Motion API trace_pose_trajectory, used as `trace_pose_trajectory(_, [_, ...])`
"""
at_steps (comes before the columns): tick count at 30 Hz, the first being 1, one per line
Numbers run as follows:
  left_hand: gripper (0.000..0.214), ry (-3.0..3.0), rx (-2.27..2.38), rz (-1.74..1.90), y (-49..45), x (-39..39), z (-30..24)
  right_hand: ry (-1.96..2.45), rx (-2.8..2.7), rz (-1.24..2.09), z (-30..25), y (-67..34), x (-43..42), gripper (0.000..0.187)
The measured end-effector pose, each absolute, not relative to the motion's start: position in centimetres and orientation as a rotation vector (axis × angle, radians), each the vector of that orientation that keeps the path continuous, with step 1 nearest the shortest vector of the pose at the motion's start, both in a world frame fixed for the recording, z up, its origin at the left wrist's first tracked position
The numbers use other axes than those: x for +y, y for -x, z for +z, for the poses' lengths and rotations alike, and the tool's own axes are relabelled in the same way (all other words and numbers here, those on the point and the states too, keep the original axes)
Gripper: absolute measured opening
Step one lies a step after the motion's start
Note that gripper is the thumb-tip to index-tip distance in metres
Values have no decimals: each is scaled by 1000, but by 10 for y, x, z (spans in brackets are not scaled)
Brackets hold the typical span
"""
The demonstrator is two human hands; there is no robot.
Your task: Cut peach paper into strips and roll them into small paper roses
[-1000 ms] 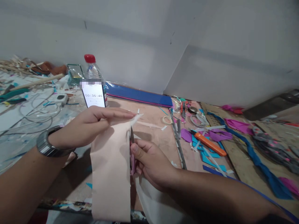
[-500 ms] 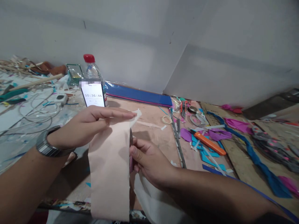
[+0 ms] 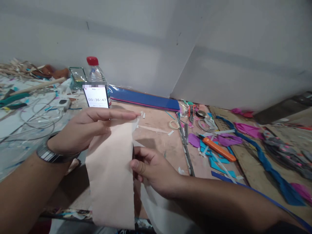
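Cluttered table: left hand holds paper near its top; right hand grips apparent scissors, mostly hidden. Trimming seems in hand; next cut calls for taut paper.

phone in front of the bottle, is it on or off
On: the phone is brightly lit and shows the digits 00:36:47, just beyond the left hand.

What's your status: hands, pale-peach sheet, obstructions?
Left hand holding long pale-peach sheet by its top. Right hand at its right edge, gripping dark-bladed scissors. Sheet hides most of scissors.
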State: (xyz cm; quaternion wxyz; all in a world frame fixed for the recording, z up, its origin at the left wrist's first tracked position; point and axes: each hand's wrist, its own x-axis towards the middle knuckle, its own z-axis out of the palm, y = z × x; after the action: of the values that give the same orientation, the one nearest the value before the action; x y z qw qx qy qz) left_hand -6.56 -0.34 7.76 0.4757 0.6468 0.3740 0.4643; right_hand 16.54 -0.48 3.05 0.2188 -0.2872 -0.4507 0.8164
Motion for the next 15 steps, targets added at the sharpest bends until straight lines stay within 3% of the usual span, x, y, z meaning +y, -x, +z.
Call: trace_pose_trajectory(15, [42,-1612,1093,1140,61,-3,84,740,-1309,2131,32,-168,1,39])
